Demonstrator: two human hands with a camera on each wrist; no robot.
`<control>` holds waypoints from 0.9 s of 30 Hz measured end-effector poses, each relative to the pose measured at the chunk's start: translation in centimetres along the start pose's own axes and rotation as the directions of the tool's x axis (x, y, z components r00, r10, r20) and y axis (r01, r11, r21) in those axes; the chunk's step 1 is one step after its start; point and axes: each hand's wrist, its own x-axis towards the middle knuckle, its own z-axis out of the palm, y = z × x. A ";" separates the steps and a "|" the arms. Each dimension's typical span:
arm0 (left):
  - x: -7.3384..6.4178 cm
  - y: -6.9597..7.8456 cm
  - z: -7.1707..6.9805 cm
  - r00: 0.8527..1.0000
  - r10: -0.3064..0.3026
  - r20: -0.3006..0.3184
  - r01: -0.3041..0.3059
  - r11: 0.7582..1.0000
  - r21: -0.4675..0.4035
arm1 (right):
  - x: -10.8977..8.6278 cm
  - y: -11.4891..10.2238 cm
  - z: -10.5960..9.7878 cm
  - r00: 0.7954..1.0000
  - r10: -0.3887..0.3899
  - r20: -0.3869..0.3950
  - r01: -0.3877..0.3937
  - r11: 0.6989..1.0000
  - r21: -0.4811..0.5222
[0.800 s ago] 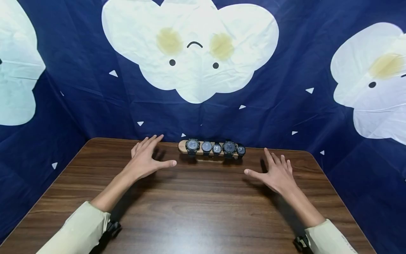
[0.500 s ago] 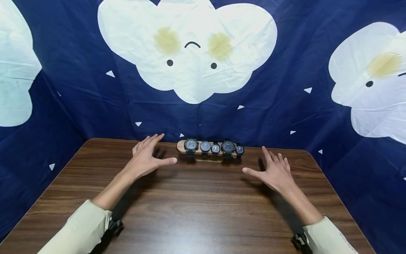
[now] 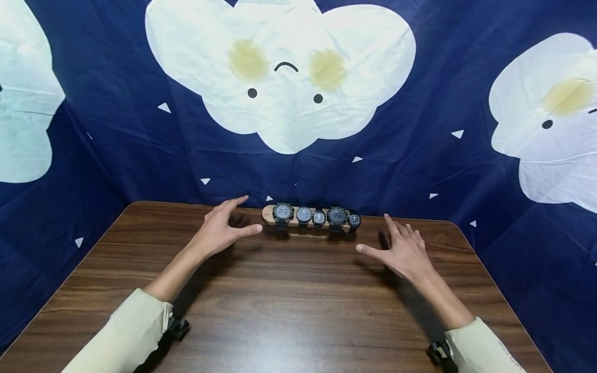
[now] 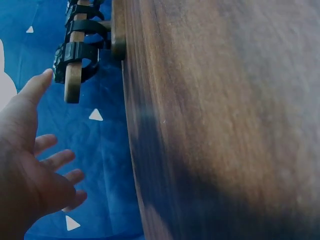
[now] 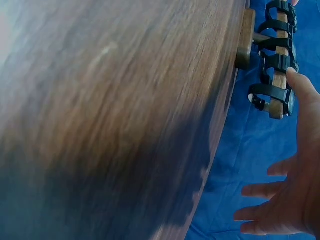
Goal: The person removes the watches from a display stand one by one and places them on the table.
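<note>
Several dark wristwatches point(image 3: 337, 216) are strapped in a row on a wooden watch stand point(image 3: 268, 214) at the table's far edge. In both wrist views the stand's bar is held off its wooden base point(image 5: 245, 42) and the straps loop round it. To the stand's left, my left hand point(image 3: 218, 231) is spread, thumb pointing toward the nearest watch and apart from it. My right hand point(image 3: 404, 252) is spread on the other side, thumb toward the stand, also apart. Both hands hold nothing.
The brown wooden table point(image 3: 298, 295) has rounded far corners. Behind it and at both sides hangs a dark blue cloth point(image 3: 140, 150) printed with white clouds and small triangles. A black strap piece point(image 3: 178, 328) sits at the left sleeve, another point(image 3: 440, 353) at the right.
My left hand has shifted slightly right, closer to the watch stand. The right hand has barely moved, and the stand with its watches stays in place.
</note>
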 end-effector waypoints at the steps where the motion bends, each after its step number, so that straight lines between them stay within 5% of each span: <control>1: 0.0 0.0 0.1 1.000 0.003 -0.004 -0.003 1.000 -0.005 | 0.0 -0.1 0.0 1.000 -0.003 -0.001 0.003 1.000 0.001; 27: 1.4 -0.4 1.9 0.997 0.055 -0.048 -0.062 0.986 -0.157 | 1.3 -1.2 -0.1 0.998 -0.032 0.053 0.025 0.991 0.131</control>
